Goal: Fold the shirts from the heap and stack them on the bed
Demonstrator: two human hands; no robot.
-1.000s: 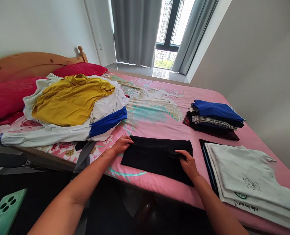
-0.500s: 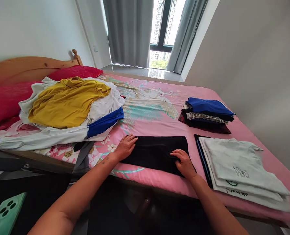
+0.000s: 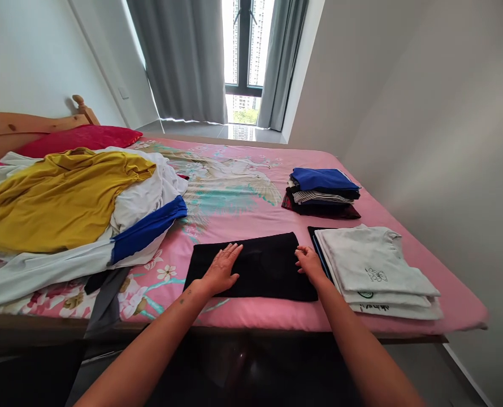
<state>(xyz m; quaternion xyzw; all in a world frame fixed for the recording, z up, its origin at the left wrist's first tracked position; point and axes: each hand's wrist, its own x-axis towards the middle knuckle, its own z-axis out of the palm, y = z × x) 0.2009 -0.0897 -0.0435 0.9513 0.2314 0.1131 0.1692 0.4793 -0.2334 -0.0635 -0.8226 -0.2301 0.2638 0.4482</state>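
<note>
A folded black garment point(image 3: 263, 271) lies as a flat rectangle near the bed's front edge. Spread flat on its left half is my left hand point(image 3: 222, 269), fingers apart and pressing the cloth. My right hand point(image 3: 309, 263) is at the garment's right edge, its fingers curled and closed on the cloth there. Just right of that hand rests a stack of folded white T-shirts point(image 3: 361, 260), with darker cloth showing beneath its left side.
A pile of folded clothes, topped by a blue garment point(image 3: 323, 178), stands farther back on the pink bedsheet point(image 3: 243, 217). At left, a loose heap holds a yellow shirt point(image 3: 65, 198) and a white garment with a blue section point(image 3: 150, 229). A red pillow point(image 3: 86, 139) lies behind.
The view has turned right. My left hand has slid inward from the garment's left edge, and my right hand has moved out to its right edge. The garment lies straighter.
</note>
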